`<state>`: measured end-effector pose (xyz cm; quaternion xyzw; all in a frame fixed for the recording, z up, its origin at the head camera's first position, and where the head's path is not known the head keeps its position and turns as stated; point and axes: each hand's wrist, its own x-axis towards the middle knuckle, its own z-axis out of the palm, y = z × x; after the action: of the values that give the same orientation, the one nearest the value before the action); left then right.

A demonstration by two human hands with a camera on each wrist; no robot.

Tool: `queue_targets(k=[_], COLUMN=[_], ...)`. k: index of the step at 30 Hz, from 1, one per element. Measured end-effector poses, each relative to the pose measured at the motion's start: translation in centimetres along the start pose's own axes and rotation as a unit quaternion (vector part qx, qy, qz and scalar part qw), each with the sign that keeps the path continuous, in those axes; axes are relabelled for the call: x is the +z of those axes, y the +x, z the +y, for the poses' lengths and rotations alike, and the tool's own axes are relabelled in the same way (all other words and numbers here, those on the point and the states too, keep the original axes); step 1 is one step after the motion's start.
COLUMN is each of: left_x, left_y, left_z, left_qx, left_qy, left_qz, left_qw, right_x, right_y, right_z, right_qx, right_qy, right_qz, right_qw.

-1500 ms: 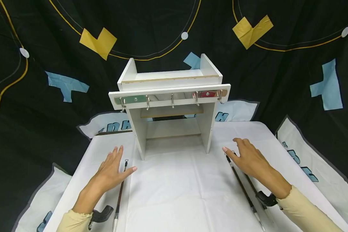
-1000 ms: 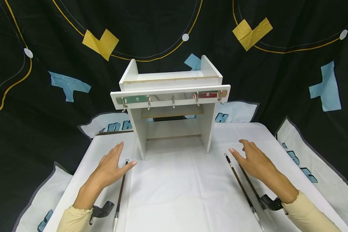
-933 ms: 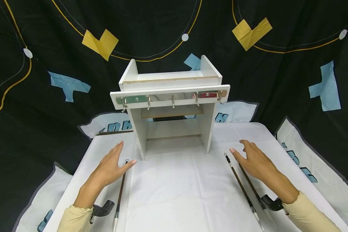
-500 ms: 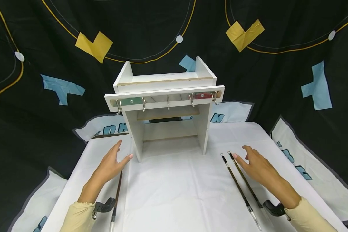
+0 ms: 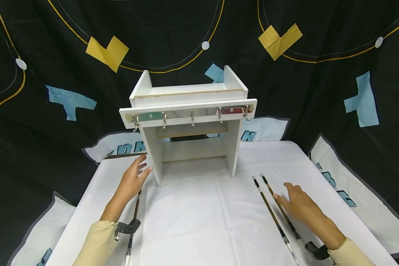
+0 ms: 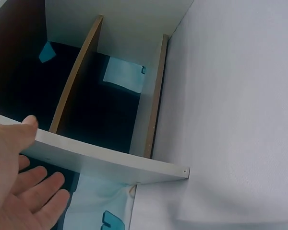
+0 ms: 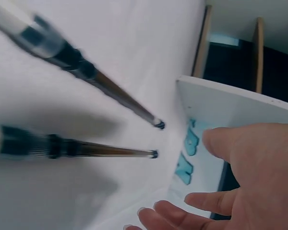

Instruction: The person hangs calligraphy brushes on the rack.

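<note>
A white shelf unit [image 5: 194,96] with a hook rail [image 5: 206,118] across its front stands at the back of the white-covered table. My left hand [image 5: 131,181], fingers spread, is beside the unit's left panel [image 5: 152,147]; whether it touches the panel I cannot tell. In the left wrist view the left hand [image 6: 19,182] has its thumb near the panel's edge [image 6: 110,155]. Over two brush-like rods [image 5: 272,212], my right hand [image 5: 300,207] hovers with relaxed fingers and holds nothing. The right wrist view shows the right hand [image 7: 259,167] beside both rods [image 7: 120,93].
Another rod [image 5: 130,242] lies on the table [image 5: 193,221] under my left wrist. Black cloth [image 5: 173,33] with yellow and blue tape hangs behind. White printed cloths [image 5: 362,195] show around the table's edges.
My left hand has moved forward and to the right, close to the shelf unit's left panel. My right hand has shifted back toward me and slightly right. The head view has shifted a little.
</note>
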<state>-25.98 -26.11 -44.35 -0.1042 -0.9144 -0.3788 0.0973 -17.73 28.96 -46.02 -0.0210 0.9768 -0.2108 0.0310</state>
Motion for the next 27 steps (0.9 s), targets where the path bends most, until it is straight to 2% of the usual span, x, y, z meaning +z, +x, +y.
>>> queue_targets(k=[9,14,17,21,27], left_x=[0.5,0.4,0.3,0.2,0.2], left_y=[1.2,1.7,2.0,2.1,2.0], left_z=[-0.3,-0.1,-0.1,-0.1,0.0], left_qx=[0.007,0.008,0.010,0.013,0.019], left_qy=[-0.009,-0.017,-0.013,-0.008,-0.011], left_qz=[0.026,0.027,0.033,0.038,0.036], left_qw=[0.9996,0.9995,0.9993,0.9992,0.9991], right_x=[1.9,2.5,2.9,3.3,3.6], right_y=[-0.4,-0.3,-0.4,-0.4,-0.3], right_z=[1.7,2.1,2.2,2.3,2.3], right_qx=[0.002,0.011,0.004,-0.011,-0.009], right_qy=[-0.032,-0.023,-0.021,-0.032,-0.036], right_qz=[-0.010,-0.021,-0.025,-0.017,-0.013], right_qw=[0.9994,0.9994,0.9995,0.9993,0.9992])
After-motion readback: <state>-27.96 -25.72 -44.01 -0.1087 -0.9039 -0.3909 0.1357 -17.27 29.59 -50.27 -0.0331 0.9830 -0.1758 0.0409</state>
